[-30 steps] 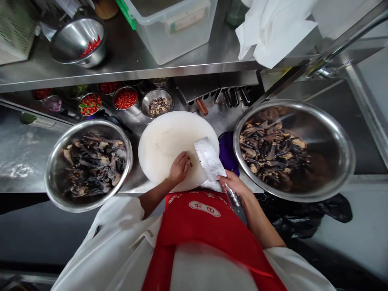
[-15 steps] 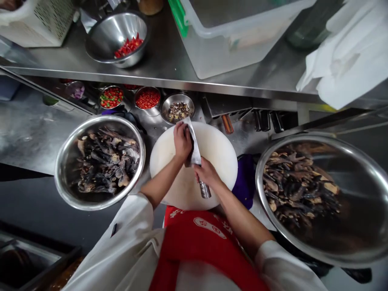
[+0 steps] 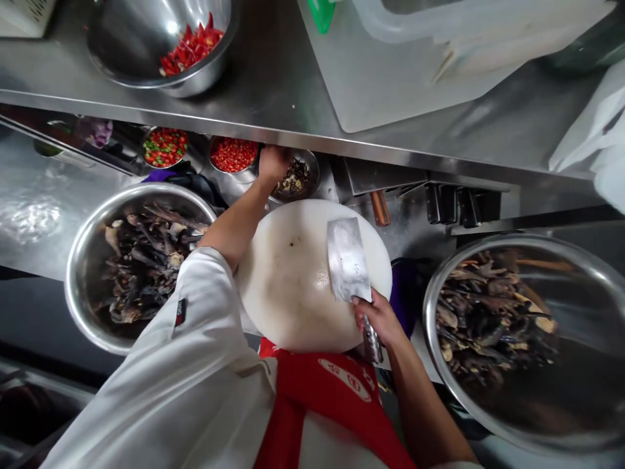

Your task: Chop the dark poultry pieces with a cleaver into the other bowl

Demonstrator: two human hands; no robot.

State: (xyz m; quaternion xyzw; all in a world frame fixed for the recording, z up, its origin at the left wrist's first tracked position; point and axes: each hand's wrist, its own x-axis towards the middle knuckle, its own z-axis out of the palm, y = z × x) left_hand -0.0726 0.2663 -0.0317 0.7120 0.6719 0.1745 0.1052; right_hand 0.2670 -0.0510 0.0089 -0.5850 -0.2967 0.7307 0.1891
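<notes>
My right hand (image 3: 379, 317) is closed around the handle of a cleaver (image 3: 348, 257), whose broad blade lies over the right part of a round white cutting board (image 3: 283, 293). A few dark specks and a wet spot show on the board. My left hand (image 3: 273, 163) reaches past the board's far edge to a small metal bowl (image 3: 312, 179) of chopped dark and pale bits (image 3: 294, 179). It is at the bowl's left side, under the shelf's front edge, and its fingers are hidden from me.
A steel basin (image 3: 78, 273) of dark dried pieces stands left; a larger basin (image 3: 432, 326) with similar pieces stands right. Beyond the board are bowls of chopped red chillies (image 3: 234, 155) and knife handles (image 3: 449, 203). A steel shelf (image 3: 273, 98) overhangs, carrying a chilli bowl (image 3: 205, 78).
My left hand has left the cleaver blade and gone forward to the small bowl. My right hand has turned the blade flatter and moved it right and nearer me. The view has shifted.
</notes>
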